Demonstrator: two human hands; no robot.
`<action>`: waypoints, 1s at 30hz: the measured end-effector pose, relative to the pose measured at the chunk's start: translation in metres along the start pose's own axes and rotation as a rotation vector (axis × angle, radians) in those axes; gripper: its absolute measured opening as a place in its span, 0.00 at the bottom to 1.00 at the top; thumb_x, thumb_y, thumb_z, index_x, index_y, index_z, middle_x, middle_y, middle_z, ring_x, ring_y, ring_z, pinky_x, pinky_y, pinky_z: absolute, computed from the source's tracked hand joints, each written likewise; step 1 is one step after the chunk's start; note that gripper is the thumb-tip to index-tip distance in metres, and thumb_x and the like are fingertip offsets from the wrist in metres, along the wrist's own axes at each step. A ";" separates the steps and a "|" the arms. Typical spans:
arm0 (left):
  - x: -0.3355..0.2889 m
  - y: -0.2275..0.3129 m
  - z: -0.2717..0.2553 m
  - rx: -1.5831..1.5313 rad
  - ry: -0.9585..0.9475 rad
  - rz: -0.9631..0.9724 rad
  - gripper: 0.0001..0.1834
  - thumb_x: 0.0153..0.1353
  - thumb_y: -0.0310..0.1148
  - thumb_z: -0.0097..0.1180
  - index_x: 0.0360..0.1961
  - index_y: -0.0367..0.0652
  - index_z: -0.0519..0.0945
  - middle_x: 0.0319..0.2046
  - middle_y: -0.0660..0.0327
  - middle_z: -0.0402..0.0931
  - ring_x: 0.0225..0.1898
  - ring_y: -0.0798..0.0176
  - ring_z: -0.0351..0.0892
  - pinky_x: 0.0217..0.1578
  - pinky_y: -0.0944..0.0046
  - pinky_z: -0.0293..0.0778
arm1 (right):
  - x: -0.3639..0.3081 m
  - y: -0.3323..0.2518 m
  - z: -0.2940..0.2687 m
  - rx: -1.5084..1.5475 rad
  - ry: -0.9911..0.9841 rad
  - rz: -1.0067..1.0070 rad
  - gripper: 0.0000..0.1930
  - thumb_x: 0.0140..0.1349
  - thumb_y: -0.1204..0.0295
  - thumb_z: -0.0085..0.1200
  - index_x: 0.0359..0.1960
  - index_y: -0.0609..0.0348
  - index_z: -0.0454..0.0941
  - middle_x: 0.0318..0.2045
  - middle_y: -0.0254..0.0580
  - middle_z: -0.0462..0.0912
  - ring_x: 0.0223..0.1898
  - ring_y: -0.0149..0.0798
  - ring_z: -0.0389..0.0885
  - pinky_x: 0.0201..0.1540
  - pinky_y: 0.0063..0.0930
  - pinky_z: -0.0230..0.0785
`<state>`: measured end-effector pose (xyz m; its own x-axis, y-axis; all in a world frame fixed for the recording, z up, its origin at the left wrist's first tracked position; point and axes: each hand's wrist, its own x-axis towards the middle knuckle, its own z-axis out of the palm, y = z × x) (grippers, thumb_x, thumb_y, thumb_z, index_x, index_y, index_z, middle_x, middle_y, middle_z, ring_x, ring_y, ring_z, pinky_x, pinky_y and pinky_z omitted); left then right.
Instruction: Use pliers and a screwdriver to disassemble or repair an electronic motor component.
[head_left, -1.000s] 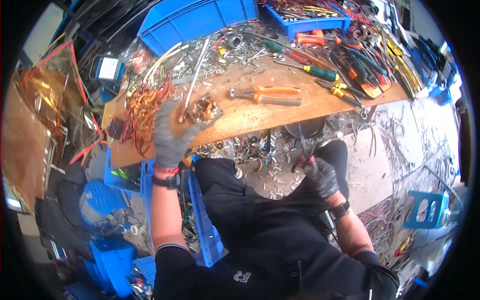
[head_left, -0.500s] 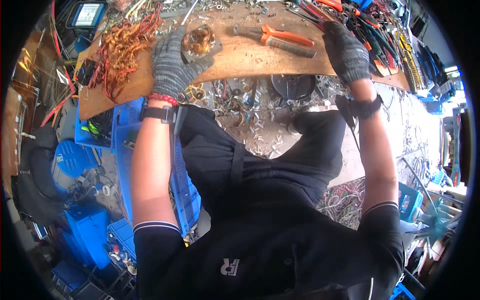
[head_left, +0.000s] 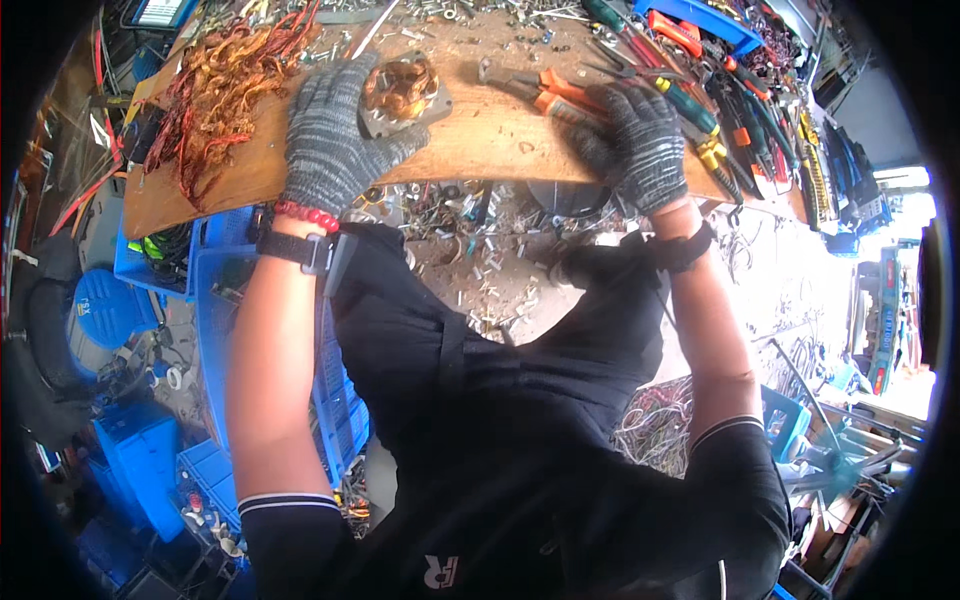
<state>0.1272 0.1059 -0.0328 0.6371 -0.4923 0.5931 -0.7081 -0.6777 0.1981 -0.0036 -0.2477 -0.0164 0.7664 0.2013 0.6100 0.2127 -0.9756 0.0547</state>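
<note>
My left hand (head_left: 335, 135), in a grey knit glove, grips a small motor stator (head_left: 402, 90) on the wooden bench. Its fingers lie along the left side and the thumb along the near side. Copper windings show in the middle of its grey metal plate. My right hand (head_left: 638, 140), gloved alike, is closed over the handle ends of orange-handled pliers (head_left: 560, 92). The pliers' jaws point left, toward the stator. The glove hides the ends of both handles.
A heap of copper wire and red strands (head_left: 225, 95) covers the bench's left end. Several hand tools (head_left: 755, 125) crowd its right end, beside a blue bin (head_left: 700, 25). Metal scraps litter the back of the wooden bench (head_left: 480, 150). Blue crates (head_left: 215, 285) stand below at left.
My right hand has come left and nearer, from the tools at the right end to the pliers' handles. My left hand stays at the stator. The whole view has shifted a little.
</note>
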 end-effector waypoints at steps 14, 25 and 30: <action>-0.003 0.011 -0.011 0.018 0.010 -0.015 0.53 0.41 0.51 0.85 0.68 0.41 0.76 0.60 0.45 0.79 0.66 0.39 0.73 0.71 0.40 0.63 | -0.015 -0.004 0.010 -0.165 0.119 0.472 0.31 0.54 0.49 0.73 0.57 0.48 0.84 0.48 0.46 0.85 0.54 0.57 0.79 0.61 0.56 0.68; 0.008 0.052 0.000 -0.155 0.032 0.040 0.54 0.42 0.61 0.81 0.69 0.46 0.76 0.54 0.50 0.81 0.57 0.44 0.77 0.65 0.40 0.64 | -0.021 -0.001 0.007 0.020 0.289 0.439 0.30 0.54 0.51 0.75 0.56 0.49 0.83 0.47 0.42 0.86 0.52 0.52 0.80 0.58 0.51 0.67; 0.026 0.088 0.019 -0.164 -0.021 0.069 0.57 0.42 0.55 0.84 0.73 0.45 0.72 0.56 0.49 0.80 0.58 0.42 0.76 0.65 0.42 0.66 | -0.023 0.002 0.009 0.106 0.302 0.451 0.30 0.52 0.55 0.77 0.55 0.51 0.83 0.45 0.41 0.86 0.50 0.52 0.81 0.57 0.49 0.68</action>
<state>0.0875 0.0228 -0.0148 0.5898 -0.5472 0.5939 -0.7897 -0.5444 0.2827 -0.0158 -0.2541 -0.0374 0.5907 -0.2842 0.7552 -0.0248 -0.9419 -0.3351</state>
